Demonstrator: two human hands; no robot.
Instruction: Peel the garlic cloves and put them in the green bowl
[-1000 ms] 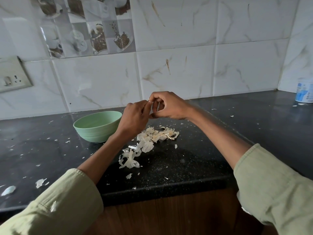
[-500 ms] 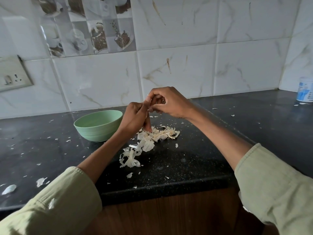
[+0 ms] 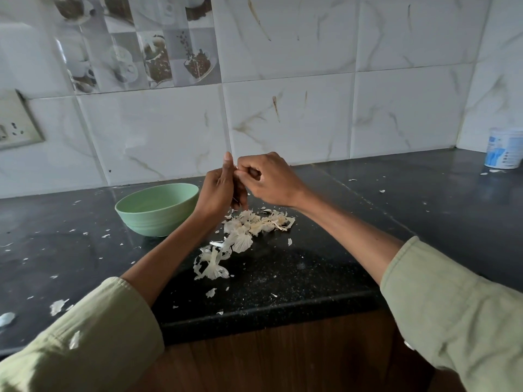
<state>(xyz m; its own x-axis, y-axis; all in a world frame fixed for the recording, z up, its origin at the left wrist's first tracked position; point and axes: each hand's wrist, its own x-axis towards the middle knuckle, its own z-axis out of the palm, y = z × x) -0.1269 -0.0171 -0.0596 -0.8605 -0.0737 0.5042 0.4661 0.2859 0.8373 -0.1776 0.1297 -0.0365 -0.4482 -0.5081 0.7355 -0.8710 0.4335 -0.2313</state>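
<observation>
So the whole thing happened on a black speckled stone countertop [image 3: 297, 273] with a dark wood cabinet front [image 3: 268, 360] under its edge. The wall behind was glossy white marble-look tile [image 3: 283, 120], with one patch of printed coffee-cup picture tiles [image 3: 141, 49] up top toward the left. Far left on the wall sat a beige switch-and-socket plate [image 3: 17, 125].

The counter was pretty messy, little white flakes of skin scattered all over, with a couple of bigger scraps [image 3: 58, 306] near the front left edge. The round pale green bowl [image 3: 154, 210] stood upright on the counter left of centre, close to the back wall, and I couldn't see anything in the part of its inside that showed.

Just right of the bowl, both hands were held up together above the counter. The left hand [image 3: 216, 190] had its fingers curled with the thumb sticking up, and the right hand [image 3: 268, 179] was curled in against it, fingertips pinching at the same spot. Presumably a garlic clove was between them, but it was hidden by the fingers, so I honestly couldn't tell. Both arms wore rolled-up light green sleeves [image 3: 458, 321].

Directly below the hands lay a loose pile of papery off-white garlic skins [image 3: 249, 230], trailing toward the front edge.

Way over on the right, in the corner, stood a small white tub with a blue label [image 3: 505, 148], well apart from everything else.
</observation>
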